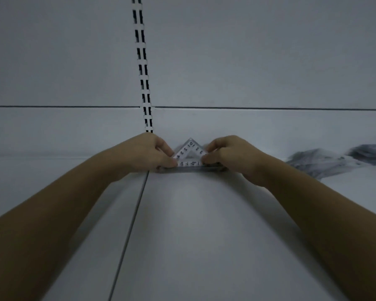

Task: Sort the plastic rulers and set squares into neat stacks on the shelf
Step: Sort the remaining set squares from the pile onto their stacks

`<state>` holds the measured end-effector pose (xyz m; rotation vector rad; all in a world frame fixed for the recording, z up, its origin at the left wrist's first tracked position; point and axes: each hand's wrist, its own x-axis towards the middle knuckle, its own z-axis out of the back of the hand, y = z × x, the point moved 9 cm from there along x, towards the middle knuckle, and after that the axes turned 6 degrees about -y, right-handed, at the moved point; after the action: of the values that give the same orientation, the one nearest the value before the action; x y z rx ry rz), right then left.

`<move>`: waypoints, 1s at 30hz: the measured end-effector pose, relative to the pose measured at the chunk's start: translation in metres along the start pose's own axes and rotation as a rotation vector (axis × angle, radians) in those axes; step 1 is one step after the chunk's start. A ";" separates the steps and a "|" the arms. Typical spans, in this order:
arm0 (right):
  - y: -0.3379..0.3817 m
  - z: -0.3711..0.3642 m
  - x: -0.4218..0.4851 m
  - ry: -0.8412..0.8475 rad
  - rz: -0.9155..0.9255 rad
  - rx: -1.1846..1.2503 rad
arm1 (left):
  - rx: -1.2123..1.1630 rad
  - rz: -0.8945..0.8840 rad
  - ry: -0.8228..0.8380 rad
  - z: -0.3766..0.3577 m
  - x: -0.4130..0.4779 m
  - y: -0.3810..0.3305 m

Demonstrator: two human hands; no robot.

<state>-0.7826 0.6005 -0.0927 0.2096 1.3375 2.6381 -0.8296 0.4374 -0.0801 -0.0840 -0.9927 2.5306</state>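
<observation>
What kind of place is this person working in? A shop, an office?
Probably a shop or stockroom shelving unit: a white shelf, a slotted upright strip in the back panel, a clear set square, and a loose heap of clear plastic pieces at the right.

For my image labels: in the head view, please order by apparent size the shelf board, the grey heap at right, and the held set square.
1. shelf board
2. grey heap, cut off by the frame edge
3. set square, partly hidden by fingers

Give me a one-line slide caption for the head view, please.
Left hand and right hand pinch a clear set square by its ends on the white shelf.
</observation>
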 end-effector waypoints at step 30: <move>0.023 -0.002 -0.012 -0.045 0.209 -0.588 | 0.300 -0.059 -0.059 0.001 -0.004 0.000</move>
<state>-0.7732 0.5832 -0.0759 0.3328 0.5011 3.0367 -0.8267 0.4351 -0.0799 0.1069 -0.6167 2.6085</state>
